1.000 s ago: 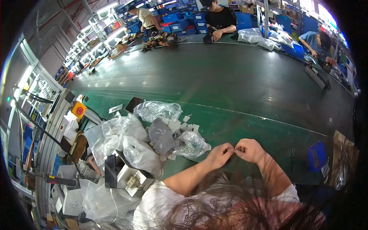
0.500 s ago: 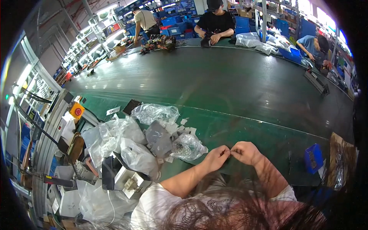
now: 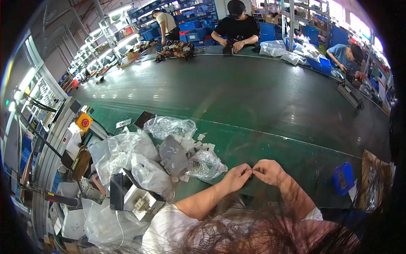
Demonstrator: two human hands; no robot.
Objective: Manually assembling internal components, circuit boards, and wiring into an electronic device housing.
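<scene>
Over the near edge of the green work surface (image 3: 237, 146), my two hands meet fingertip to fingertip. My left hand (image 3: 237, 177) is closed in a pinch, its thumb and forefinger pressed together. Facing it, my right hand (image 3: 270, 171) pinches the same way. Whatever lies between the fingertips is too small to make out. Just left of my left hand sits a clear plastic bag (image 3: 206, 164) of small shiny metal parts. White scraps and a grey flat bag (image 3: 173, 153) lie beside it.
Plastic bags (image 3: 131, 148) heap up on the left, near a phone (image 3: 118, 191) with a white cable. At right stand a blue bin (image 3: 344, 178) and a brown sheet (image 3: 374, 180). A dark conveyor belt (image 3: 237, 84) runs beyond; several people work along its far side.
My hands stay pinched together, with only a slight shift of the fingers. The whole view has moved a little. Across the belt, the person at far left leans lower.
</scene>
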